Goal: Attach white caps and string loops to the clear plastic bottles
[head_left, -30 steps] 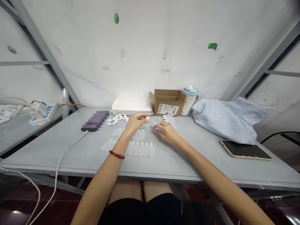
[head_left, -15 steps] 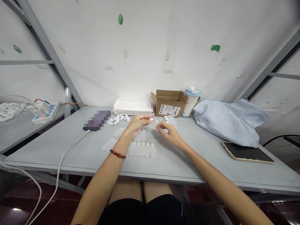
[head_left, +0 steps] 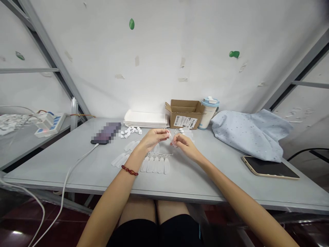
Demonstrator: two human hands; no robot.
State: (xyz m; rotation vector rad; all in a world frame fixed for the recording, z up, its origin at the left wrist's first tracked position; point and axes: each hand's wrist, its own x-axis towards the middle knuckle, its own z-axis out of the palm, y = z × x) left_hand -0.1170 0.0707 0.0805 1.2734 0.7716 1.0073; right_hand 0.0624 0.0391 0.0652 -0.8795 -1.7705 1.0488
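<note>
Above the middle of the table, my left hand (head_left: 152,138) pinches a small whitish, see-through sleeve-like piece (head_left: 171,137) at its fingertips. My right hand (head_left: 186,145) is closed on the lower right end of this same piece; fingers partly cover it. Below my left wrist lies a row of translucent white tabs (head_left: 155,165) with white cords at their tops. More such tabs (head_left: 119,160) fan out at the left, some hidden by my forearm. Small white plastic pieces (head_left: 132,130) lie in a loose cluster behind my left hand.
At the back stand a stack of white trays (head_left: 146,119), an open cardboard box (head_left: 185,115) and a lidded cup (head_left: 207,114). Light blue cloth (head_left: 249,132) and a phone (head_left: 271,167) lie right. Left is another phone (head_left: 106,133) with a white cable (head_left: 69,171).
My hands have come closer together, and the translucent piece now spans between both sets of fingertips. The view has shifted very slightly; the things on the table stay put.
</note>
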